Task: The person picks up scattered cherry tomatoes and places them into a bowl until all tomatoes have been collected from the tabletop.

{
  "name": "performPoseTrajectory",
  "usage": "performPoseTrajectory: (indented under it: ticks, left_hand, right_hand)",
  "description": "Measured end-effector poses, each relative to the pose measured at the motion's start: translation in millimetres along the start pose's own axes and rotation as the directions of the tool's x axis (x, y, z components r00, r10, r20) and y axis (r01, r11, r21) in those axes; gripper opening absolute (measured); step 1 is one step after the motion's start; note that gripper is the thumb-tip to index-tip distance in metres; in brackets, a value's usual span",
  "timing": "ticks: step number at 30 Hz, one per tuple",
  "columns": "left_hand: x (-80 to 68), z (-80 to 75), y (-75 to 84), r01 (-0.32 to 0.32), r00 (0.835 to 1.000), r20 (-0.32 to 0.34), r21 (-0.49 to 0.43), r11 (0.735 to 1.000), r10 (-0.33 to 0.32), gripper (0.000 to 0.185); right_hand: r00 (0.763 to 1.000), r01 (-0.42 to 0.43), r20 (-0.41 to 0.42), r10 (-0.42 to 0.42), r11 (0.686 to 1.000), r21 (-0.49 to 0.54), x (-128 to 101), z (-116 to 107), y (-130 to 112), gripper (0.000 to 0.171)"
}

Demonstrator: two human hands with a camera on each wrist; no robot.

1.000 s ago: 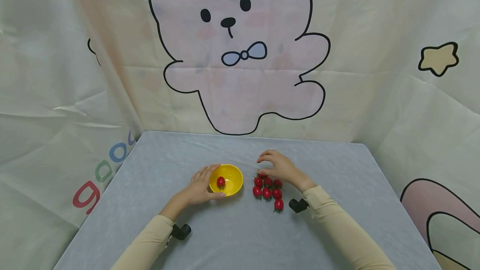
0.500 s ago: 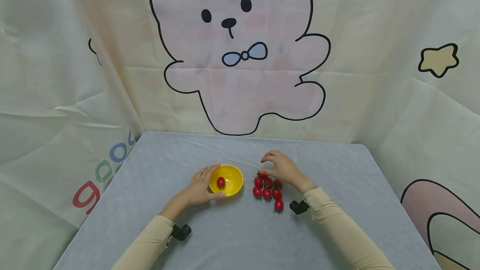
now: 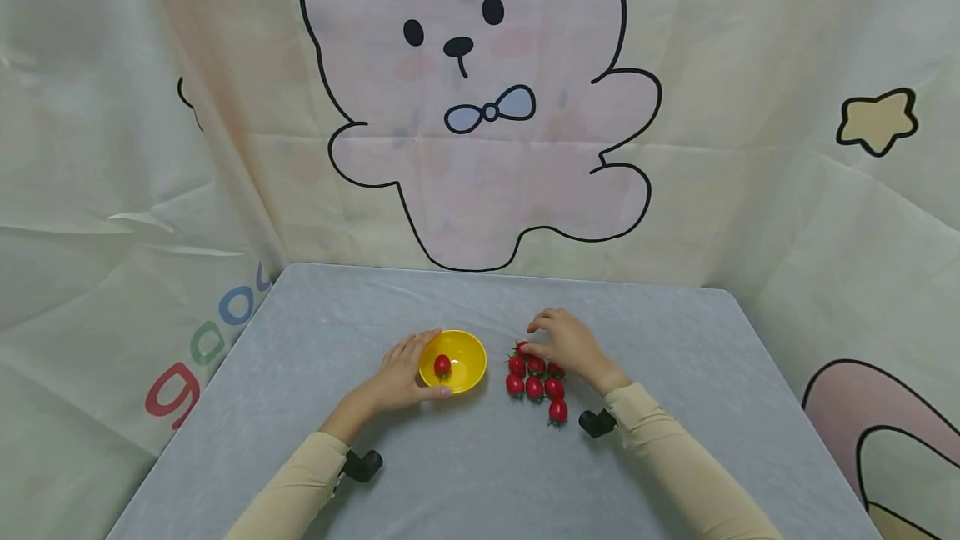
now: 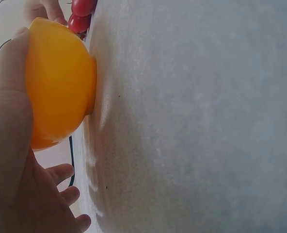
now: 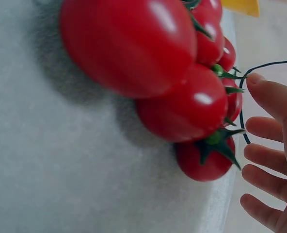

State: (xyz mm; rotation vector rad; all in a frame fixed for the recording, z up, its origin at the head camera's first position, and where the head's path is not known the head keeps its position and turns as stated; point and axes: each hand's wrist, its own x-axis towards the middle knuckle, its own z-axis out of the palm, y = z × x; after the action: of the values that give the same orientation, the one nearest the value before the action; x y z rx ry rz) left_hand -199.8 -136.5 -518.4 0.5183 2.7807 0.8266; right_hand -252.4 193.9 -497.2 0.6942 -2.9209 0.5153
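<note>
Yellow bowl [image 3: 452, 361], holding one cherry tomato [image 3: 442, 366], is being steadied by the left hand [image 3: 397, 377], fingers curled round its rim. Loose tomatoes [image 3: 536, 380] are lying just right; the right hand [image 3: 570, 342], fingers bent and slightly apart, is touching the farthest. Round fruit risks rolling off if nudged.

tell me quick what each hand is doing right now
Left hand: holds the yellow bowl by its side, thumb and fingers curved round it.
Right hand: open, holding nothing, fingers over the cherry tomatoes.
</note>
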Motion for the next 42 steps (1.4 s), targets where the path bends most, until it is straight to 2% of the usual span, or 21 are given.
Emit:
performPoseTrajectory:
  ticks: [13, 22, 34, 42]
  left_hand:
    - [0.4, 0.1, -0.3, 0.011, 1.000, 0.004, -0.002, 1.000, -0.011, 0.106]
    - [-0.1, -0.2, 0.1, -0.008, 1.000, -0.001, 0.006, 1.000, 0.008, 0.106]
    - [-0.6, -0.4, 1.0, -0.004, 1.000, 0.011, -0.002, 1.000, 0.004, 0.106]
    - [-1.5, -0.7, 1.3, -0.008, 1.000, 0.005, -0.002, 1.000, 0.008, 0.106]
  right_hand:
    - [1.000, -0.009, 0.014, 0.009, 1.000, -0.029, -3, 9, 0, 0.039]
    - [1.000, -0.022, 0.009, 0.022, 0.999, -0.037, -5, 11, -2, 0.040]
    - [0.993, -0.089, 0.079, 0.092, 0.995, -0.038, -2, 13, -1, 0.042]
    - [0.991, -0.095, 0.086, 0.098, 0.995, -0.032, -2, 9, -4, 0.039]
